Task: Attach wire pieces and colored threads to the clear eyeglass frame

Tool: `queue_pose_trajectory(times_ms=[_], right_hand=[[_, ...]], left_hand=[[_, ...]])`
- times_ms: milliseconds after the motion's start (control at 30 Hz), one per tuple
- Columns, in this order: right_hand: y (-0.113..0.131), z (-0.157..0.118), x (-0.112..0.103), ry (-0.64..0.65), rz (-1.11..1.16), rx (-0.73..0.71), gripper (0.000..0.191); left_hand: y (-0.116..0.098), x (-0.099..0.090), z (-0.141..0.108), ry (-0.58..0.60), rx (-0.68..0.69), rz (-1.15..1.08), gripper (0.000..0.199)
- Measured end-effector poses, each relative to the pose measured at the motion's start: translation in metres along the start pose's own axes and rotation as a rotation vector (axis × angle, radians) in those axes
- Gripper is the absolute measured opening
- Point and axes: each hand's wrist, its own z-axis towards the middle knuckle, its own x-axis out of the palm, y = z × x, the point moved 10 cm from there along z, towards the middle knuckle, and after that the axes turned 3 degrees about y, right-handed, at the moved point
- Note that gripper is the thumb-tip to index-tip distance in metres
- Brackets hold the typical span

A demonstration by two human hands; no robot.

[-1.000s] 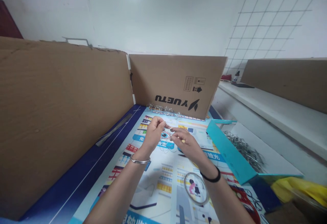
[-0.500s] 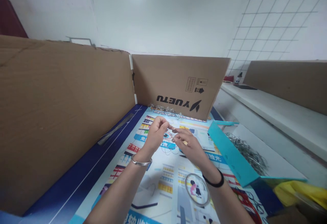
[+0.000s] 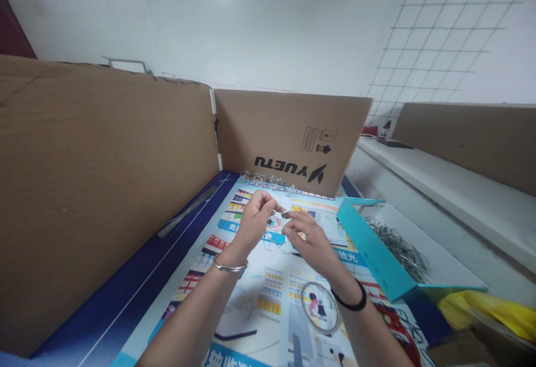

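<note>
My left hand (image 3: 259, 216) is closed in a pinch, thumb against the forefinger, over the printed sheet (image 3: 268, 277). Its fingertips meet those of my right hand (image 3: 307, 236), whose fingers are bent inward around the same spot. A thin wire (image 3: 280, 251) hangs in fine loops just beneath the fingers; the part within the fingertips is too small to make out. Nearer to me, beside my right wrist, a coiled ring of wire (image 3: 303, 306) lies flat on the sheet.
A teal box (image 3: 377, 255) with tangled thin metal pieces (image 3: 397, 249) stands at right. Small clear items (image 3: 268, 177) lie along the cardboard panel (image 3: 288, 127) behind. Thin strips (image 3: 186, 213) rest by the left cardboard wall (image 3: 104, 188). Red and dark cords (image 3: 400, 328) lie front right.
The view has shifted slightly. Both hands stay together in nearly the same pose, with the thin wire still hanging beneath them.
</note>
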Motion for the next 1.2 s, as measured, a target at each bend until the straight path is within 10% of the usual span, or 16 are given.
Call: queue_pose_trajectory(times_ms=[1200], right_hand=[[0.046, -0.031, -0.015, -0.291, -0.221, -0.221, 0.010]], left_hand=[[-0.007, -0.011, 0.002, -0.043, -0.014, -0.013, 0.010]])
